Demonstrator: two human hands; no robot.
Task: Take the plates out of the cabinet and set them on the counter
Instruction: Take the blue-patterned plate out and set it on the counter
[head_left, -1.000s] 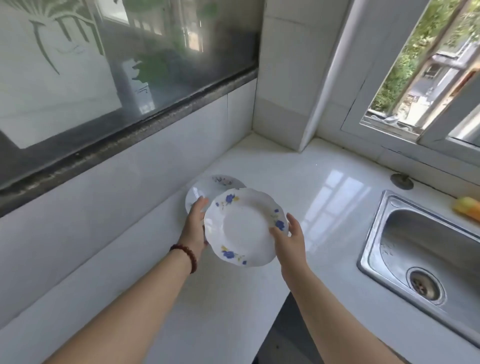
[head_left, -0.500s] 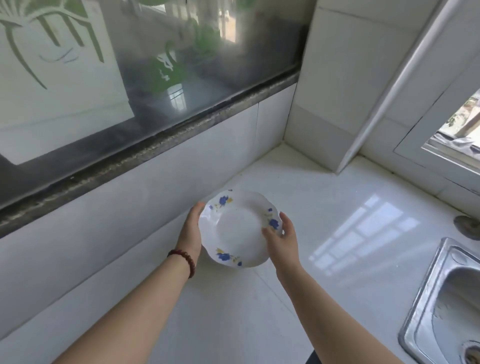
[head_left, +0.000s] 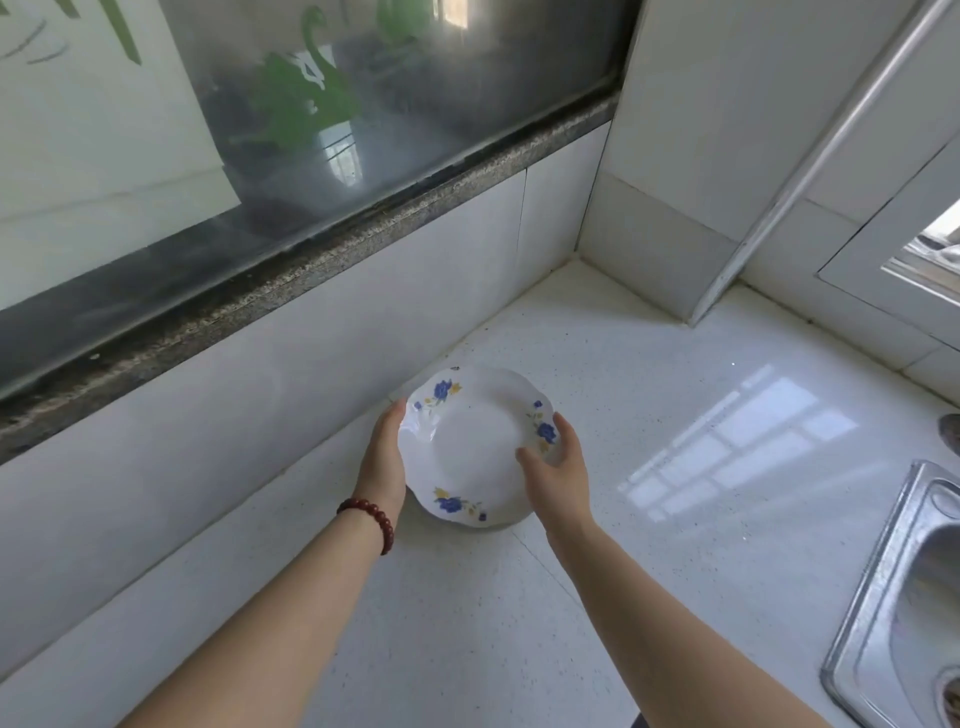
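**Plate sits right between both hands, low over the counter**

The plate (head_left: 475, 447) is level, face up. Left hand (head_left: 383, 460) cups its left rim, right hand (head_left: 558, 470) pinches the right rim, thumb on top. Counter (head_left: 649, 415) lies straight below both hands, so I'd guess it just goes down. Can't tell if it's touching yet.

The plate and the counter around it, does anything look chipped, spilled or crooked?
Nothing stands out. The plate looks whole, its scalloped rim unbroken where visible, held between the left hand and right hand low over the counter, which looks dry. Whether another plate lies beneath cannot be told.
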